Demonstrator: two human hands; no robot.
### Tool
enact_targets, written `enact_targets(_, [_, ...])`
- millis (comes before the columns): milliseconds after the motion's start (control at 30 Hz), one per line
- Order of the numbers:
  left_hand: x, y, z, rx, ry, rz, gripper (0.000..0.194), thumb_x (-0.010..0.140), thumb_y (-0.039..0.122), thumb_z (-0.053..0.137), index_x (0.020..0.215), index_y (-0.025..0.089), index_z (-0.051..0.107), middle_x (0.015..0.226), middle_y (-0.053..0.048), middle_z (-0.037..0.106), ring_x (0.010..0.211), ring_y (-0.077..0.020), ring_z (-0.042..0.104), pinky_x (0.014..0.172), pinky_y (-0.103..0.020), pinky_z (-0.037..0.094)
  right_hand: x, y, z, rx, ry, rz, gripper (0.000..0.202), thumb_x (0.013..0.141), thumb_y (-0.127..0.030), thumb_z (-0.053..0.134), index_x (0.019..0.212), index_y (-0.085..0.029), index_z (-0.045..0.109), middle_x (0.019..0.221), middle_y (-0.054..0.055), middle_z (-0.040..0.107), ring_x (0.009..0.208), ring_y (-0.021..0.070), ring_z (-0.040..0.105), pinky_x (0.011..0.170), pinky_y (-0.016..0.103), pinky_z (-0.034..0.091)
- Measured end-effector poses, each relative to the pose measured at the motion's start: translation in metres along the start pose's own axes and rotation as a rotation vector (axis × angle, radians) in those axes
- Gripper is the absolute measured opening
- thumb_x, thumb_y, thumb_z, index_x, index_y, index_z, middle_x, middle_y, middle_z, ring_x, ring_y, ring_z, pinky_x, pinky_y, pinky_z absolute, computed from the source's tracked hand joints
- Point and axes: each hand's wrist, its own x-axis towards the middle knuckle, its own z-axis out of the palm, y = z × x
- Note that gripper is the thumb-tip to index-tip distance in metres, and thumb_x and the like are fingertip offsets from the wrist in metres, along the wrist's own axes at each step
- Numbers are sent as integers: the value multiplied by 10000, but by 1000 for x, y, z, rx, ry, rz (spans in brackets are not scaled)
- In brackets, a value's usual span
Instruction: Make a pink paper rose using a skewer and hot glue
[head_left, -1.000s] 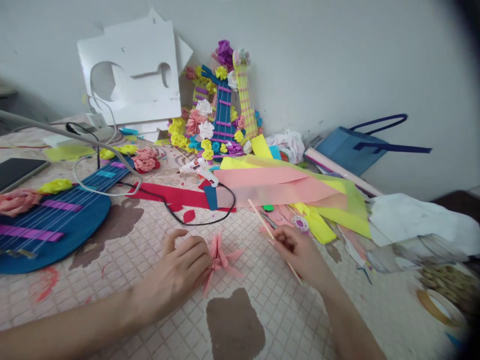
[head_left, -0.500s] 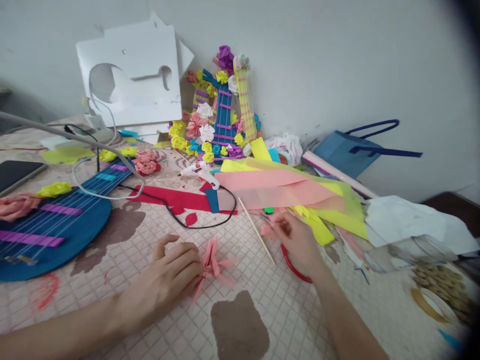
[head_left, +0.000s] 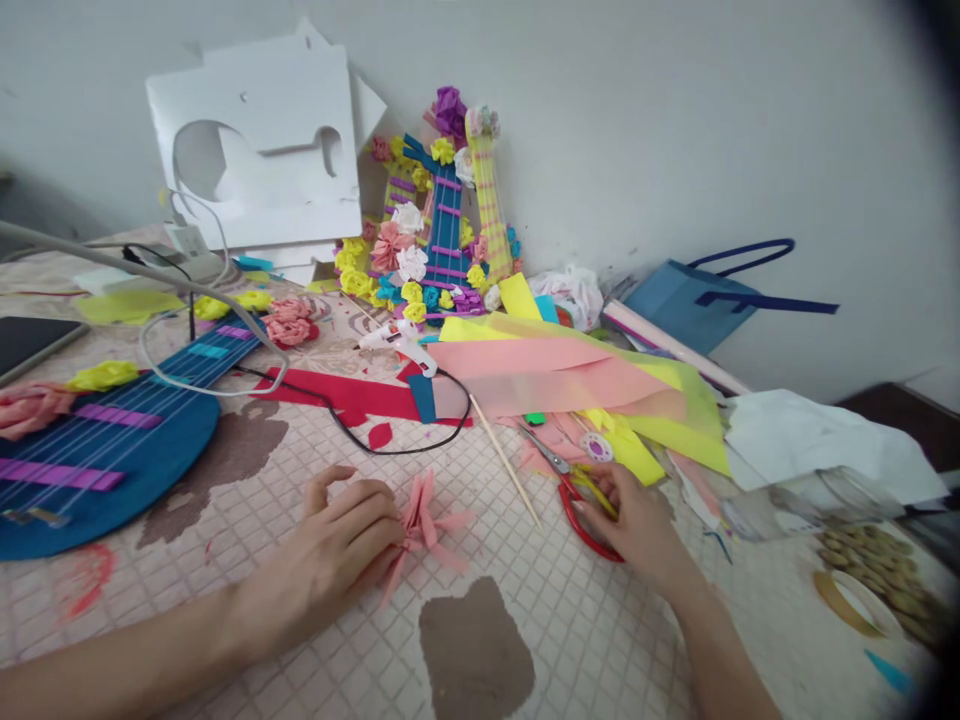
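My left hand (head_left: 341, 540) rests low over the table, fingers curled on a pink crepe-paper piece (head_left: 426, 520) with thin petal-like strips fanning out to the right. The fingertips are partly hidden behind the hand. On the right, my right hand (head_left: 637, 525) has its thumb and fingers closed around the handle of a pair of scissors (head_left: 559, 462) with red and yellow grips. Its blades lie against the table, pointing up and left toward pink paper scraps (head_left: 551, 435). Between the hands lies a thin wooden stick (head_left: 504, 458).
Behind the stick lie a white glue gun (head_left: 401, 342) with a black cord and pink paper sheets (head_left: 525, 365). A blue paper guitar (head_left: 150, 440) sits at left. Flower-covered guitars (head_left: 446, 230) lean on the wall. A tape roll (head_left: 855, 603) lies at right.
My right hand has moved right and down, from the pink scraps onto the scissors' handle. The left hand stays on the pink paper piece.
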Motion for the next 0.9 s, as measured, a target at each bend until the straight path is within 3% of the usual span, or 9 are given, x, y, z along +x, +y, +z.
enact_targets(267, [2, 1, -2, -13, -7, 5, 174, 923, 170, 448, 814, 213, 578, 836, 30, 630, 887, -141, 543, 988, -385, 201, -9, -2, -2, 123, 153, 45, 301, 804, -404, 544, 1004, -201, 448, 891, 63, 591, 760, 195, 571, 687, 327, 453])
enact_targets(567, [2, 1, -1, -20, -7, 4, 159, 923, 189, 460, 817, 212, 576, 834, 38, 620, 863, -134, 540, 993, -383, 185, 17, 19, -5, 55, 236, 129, 321, 751, -477, 564, 876, -211, 436, 795, 35, 550, 703, 203, 544, 624, 321, 420])
enact_targets(733, [2, 2, -1, -41, 11, -3, 178, 935, 207, 451, 811, 214, 578, 819, 35, 626, 877, -143, 542, 982, -383, 194, 3, 39, -7, 57, 267, 157, 330, 737, -490, 575, 859, -217, 436, 744, 7, 523, 643, 177, 527, 589, 298, 414])
enact_targets(900, [2, 2, -2, -30, 18, 15, 154, 921, 201, 470, 821, 218, 586, 828, 36, 636, 870, -144, 552, 978, -374, 202, -16, 53, -12, 9, 209, 191, 308, 749, -492, 570, 830, -220, 450, 727, -1, 539, 601, 160, 522, 564, 289, 415])
